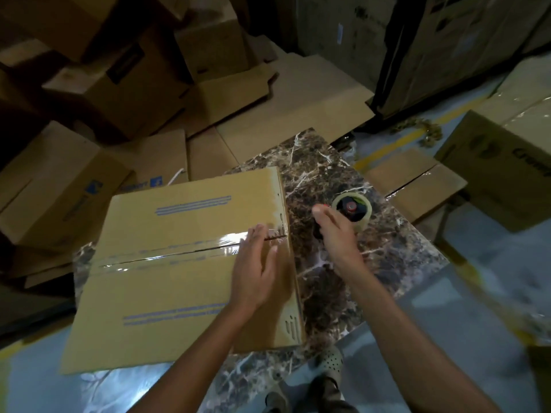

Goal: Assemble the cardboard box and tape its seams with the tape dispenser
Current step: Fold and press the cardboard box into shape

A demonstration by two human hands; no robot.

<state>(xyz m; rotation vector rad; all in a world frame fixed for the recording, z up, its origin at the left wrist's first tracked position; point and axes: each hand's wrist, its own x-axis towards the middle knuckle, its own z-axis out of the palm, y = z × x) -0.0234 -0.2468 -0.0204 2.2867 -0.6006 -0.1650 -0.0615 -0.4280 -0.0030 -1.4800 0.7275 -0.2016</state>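
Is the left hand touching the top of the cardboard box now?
Touching. The head view shows the left hand lying flat on top of the cardboard box, fingers straight, with no gap visible under the palm.

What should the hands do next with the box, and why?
Probably the left hand should smooth the right end of the tape down over the edge of the cardboard box. The shiny tape already runs along the box's middle seam, the left hand lies flat at that end, and the right hand holds the tape dispenser beside the box, above the marble table.
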